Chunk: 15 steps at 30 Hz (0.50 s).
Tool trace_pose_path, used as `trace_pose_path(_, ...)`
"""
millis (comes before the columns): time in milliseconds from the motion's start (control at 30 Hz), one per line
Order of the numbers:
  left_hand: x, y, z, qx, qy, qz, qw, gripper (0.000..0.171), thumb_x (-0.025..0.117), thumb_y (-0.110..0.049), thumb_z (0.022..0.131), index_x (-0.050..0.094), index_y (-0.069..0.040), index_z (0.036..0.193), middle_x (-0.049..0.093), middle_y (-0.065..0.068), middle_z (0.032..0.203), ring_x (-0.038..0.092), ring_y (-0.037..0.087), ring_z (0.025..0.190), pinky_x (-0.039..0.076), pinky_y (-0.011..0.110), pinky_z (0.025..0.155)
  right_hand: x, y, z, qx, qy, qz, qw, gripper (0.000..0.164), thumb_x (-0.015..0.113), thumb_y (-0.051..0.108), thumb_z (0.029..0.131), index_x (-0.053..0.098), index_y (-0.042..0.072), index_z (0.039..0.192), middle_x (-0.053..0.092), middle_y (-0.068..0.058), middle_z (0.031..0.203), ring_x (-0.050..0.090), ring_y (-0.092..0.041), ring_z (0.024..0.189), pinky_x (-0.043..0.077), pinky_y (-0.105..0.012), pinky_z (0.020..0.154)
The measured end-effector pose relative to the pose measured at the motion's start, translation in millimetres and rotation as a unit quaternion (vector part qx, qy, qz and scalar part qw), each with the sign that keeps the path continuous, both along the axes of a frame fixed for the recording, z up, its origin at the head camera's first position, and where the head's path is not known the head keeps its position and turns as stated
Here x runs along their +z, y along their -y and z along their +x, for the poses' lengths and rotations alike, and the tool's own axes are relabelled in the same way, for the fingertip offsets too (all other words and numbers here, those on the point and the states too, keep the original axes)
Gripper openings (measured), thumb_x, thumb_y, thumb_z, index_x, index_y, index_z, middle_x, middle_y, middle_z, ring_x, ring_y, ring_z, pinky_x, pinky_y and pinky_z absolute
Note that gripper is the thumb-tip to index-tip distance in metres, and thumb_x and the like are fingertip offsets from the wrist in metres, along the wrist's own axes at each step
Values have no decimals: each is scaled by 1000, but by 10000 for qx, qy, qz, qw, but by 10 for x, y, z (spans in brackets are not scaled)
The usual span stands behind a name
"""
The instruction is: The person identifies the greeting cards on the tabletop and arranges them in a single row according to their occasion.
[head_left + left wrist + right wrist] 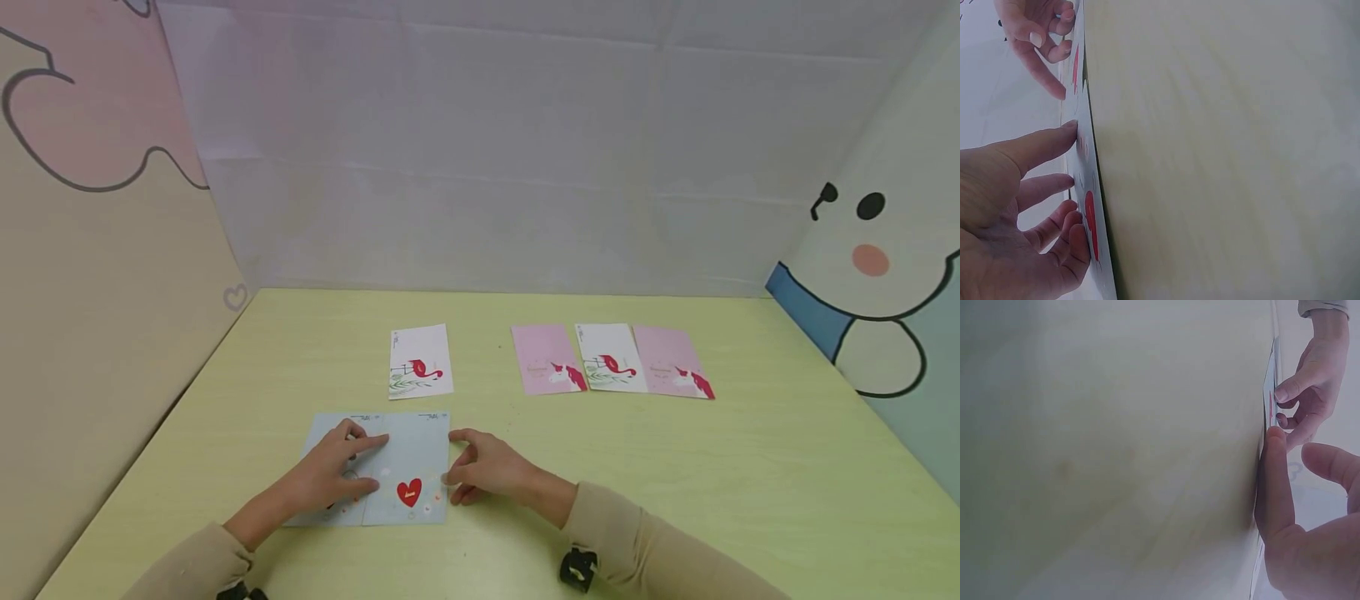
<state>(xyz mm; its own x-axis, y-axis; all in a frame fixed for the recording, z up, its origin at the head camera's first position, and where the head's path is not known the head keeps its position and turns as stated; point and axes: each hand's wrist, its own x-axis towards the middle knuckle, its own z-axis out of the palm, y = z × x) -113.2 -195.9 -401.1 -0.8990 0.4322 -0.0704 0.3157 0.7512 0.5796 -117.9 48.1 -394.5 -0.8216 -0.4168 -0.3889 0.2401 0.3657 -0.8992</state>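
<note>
Two pale blue cards lie edge to edge on the table; the right card [412, 446] bears a red heart, and the left card [318, 514] is partly hidden under my left hand [330, 467]. That hand's index finger and thumb reach across to the seam between the cards, tips on the surface. In the left wrist view its other fingers [1075, 247] are loosely bent against the card. My right hand [491, 467] is beside the right card, with index finger and thumb stretched to its right edge.
Beyond the hands lies a white flamingo card [416, 346] by itself. Farther right, a pink unicorn card [542, 354], a second flamingo card [607, 342] and another unicorn card [663, 346] sit in a row. A white sheet [450, 167] hangs behind the table [675, 492].
</note>
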Motion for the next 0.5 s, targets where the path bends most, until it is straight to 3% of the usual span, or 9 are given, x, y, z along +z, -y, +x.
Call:
trace_pose_path(300, 7, -26, 4, 340, 79, -115, 9993, 56, 76, -22, 69, 56, -7, 120, 40, 0, 96, 38, 16, 86, 37, 24, 63, 46, -34, -58, -69, 67, -136, 9999, 56, 65, 8, 78, 39, 2, 128, 54, -12, 83, 60, -24, 61, 51, -31, 58)
trace_pose_path(500, 37, -43, -20, 210, -538, 299, 9979, 49, 73, -18, 72, 57, -3, 116, 45, 8, 108, 43, 24, 97, 42, 38, 79, 130, -106, -173, -168, -22, -333, 9993, 49, 62, 11, 81, 42, 2, 124, 56, -12, 86, 61, -24, 68, 51, -33, 64)
